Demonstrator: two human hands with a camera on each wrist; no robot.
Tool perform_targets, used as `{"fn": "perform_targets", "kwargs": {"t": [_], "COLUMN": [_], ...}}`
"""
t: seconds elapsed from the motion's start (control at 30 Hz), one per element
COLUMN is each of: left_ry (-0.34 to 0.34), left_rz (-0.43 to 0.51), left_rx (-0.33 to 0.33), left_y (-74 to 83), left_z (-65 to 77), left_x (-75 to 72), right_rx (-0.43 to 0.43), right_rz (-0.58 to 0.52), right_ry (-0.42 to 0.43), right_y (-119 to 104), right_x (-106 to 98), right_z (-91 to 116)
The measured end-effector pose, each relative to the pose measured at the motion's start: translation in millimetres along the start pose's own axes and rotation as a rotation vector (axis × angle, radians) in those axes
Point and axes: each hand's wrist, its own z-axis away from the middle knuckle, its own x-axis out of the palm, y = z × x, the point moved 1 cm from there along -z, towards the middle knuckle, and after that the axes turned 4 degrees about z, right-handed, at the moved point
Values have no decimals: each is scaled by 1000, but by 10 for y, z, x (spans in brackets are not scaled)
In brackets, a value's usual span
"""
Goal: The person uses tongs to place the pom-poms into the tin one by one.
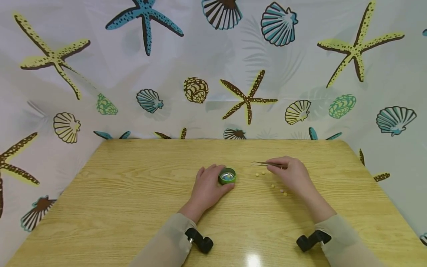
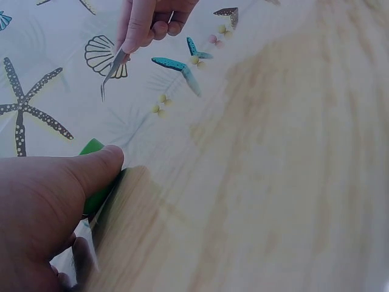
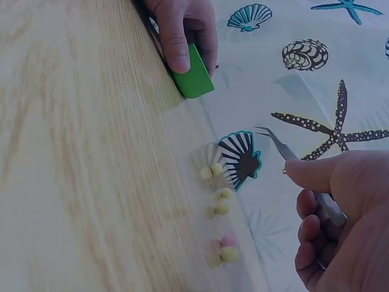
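Note:
My left hand [image 1: 207, 188] holds a small round green container [image 1: 222, 181] on the table, thumb at the near side and fingers behind it. The inside looks silvery, with bluish and yellowish spots that are too small to make out. Between thumb and fingers, my right hand [image 1: 295, 177] pinches a pair of metal tweezers [image 3: 281, 146] with a bent tip. Its tips point left toward the container, slightly apart with nothing between them, above the table. Below and beside the tweezers lie several small yellow pellets [image 1: 272, 186] and a pink one [image 1: 281, 191].
The wooden table [image 1: 133, 193] reaches back to a hanging cloth [image 1: 173, 66] printed with starfish and shells. On each sleeve sits a black wrist mount, one at the left cuff [image 1: 199, 240] and one at the right [image 1: 313, 240].

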Motion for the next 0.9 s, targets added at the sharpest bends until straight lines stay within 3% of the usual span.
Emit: {"fn": "perform_targets", "kwargs": {"t": [0.5,0.9], "left_ry": [-1,-8], "left_rz": [8,10], "left_rx": [-5,-11], "left_y": [8,10], "left_z": [7,-1], "left_x": [-12,-3], "right_rx": [59,109], "right_rz": [2,-41], "right_ry": [13,-62], "right_y": [249,454], "right_x": [-133,-153], "right_z": [-8,-47]}}
